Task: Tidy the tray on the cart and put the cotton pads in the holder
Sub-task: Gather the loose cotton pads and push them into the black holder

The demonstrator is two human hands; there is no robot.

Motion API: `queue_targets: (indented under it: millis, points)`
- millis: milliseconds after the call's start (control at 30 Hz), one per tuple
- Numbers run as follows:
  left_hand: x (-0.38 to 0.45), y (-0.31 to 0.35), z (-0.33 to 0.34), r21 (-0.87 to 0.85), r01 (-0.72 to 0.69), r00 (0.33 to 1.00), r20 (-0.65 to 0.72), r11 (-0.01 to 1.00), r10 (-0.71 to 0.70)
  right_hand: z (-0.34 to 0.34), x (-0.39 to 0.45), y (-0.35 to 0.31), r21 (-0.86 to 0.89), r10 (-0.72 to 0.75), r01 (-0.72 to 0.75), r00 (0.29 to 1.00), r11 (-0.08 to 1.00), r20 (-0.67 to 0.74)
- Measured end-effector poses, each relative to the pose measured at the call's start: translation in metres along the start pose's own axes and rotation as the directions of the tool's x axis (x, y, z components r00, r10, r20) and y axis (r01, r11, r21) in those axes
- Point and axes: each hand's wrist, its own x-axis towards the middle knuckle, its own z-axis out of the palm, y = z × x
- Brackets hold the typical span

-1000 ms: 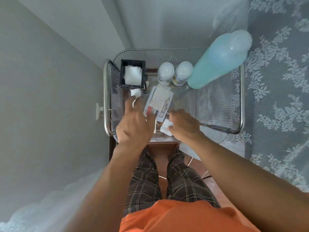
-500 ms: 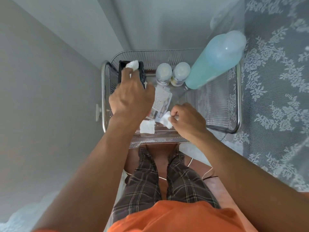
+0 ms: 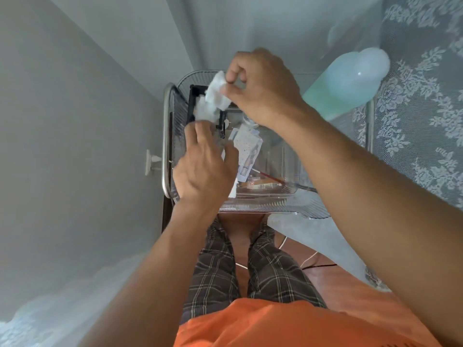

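A black square holder [image 3: 193,96] stands at the back left of the clear tray [image 3: 263,209] on the metal cart [image 3: 165,146]. White cotton pads [image 3: 204,112] fill it. My right hand [image 3: 260,86] hovers over the holder, pinching a white cotton pad [image 3: 216,92] that hangs just above its opening. My left hand [image 3: 205,166] is in front of the holder with its fingertips on the pads inside, and I see nothing gripped in it. Another loose pad [image 3: 233,192] lies on the tray, partly hidden under my left wrist.
A tall blue-green bottle [image 3: 345,81] stands at the tray's back right. A printed packet [image 3: 248,151] and a thin red-handled stick [image 3: 268,175] lie mid-tray. My right arm hides the two small bottles. The wall is on the left, a lace curtain [image 3: 413,121] on the right.
My right hand carried its pad from the tray's front up over the holder. My left hand let go of its pad at the holder and drew back to its front edge.
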Motion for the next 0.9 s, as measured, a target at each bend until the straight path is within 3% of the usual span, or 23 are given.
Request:
queue_targets:
  millis: [100, 233, 333, 433, 500, 600, 700, 767, 900]
  points:
    - [-0.025, -0.011, 0.001, 0.003, 0.027, 0.996, 0.087, 1.0, -0.027, 0.018, 0.013, -0.011, -0.092, -0.053, 0.063, 0.993, 0.994, 0.103]
    - [-0.039, -0.022, 0.01, 0.115, 0.037, 0.944, 0.321, 0.993, -0.073, 0.041, 0.016, -0.02, -0.233, -0.082, 0.125, 0.979, 0.964, 0.186]
    - [-0.035, -0.029, 0.017, 0.166, -0.026, 0.881, 0.47, 0.986, -0.056, 0.05, 0.013, -0.021, -0.286, -0.138, 0.18, 0.977, 0.941, 0.161]
    - [-0.023, -0.033, 0.025, 0.183, -0.049, 0.806, 0.588, 0.982, -0.069, 0.047, 0.005, -0.016, -0.263, -0.181, 0.187, 0.982, 0.946, 0.047]
    - [-0.013, -0.035, 0.03, 0.193, -0.04, 0.78, 0.619, 0.98, -0.09, 0.042, -0.008, -0.009, -0.174, -0.153, 0.139, 0.986, 0.975, -0.067]
    - [-0.004, -0.034, 0.037, 0.215, -0.068, 0.821, 0.567, 0.974, -0.068, 0.033, -0.048, 0.006, -0.001, -0.041, 0.041, 0.985, 0.999, -0.17]
    - [0.001, -0.031, 0.047, 0.264, -0.139, 0.829, 0.558, 0.954, -0.034, 0.026, -0.104, 0.022, 0.099, 0.115, -0.112, 0.993, 0.989, -0.025]
    - [0.002, -0.031, 0.054, 0.311, -0.212, 0.786, 0.617, 0.927, -0.027, 0.022, -0.14, 0.027, 0.121, 0.186, -0.196, 0.978, 0.973, 0.09]
    - [-0.003, -0.034, 0.071, 0.368, -0.318, 0.733, 0.68, 0.874, -0.02, 0.018, -0.195, 0.03, 0.108, 0.231, -0.252, 0.956, 0.962, 0.18]
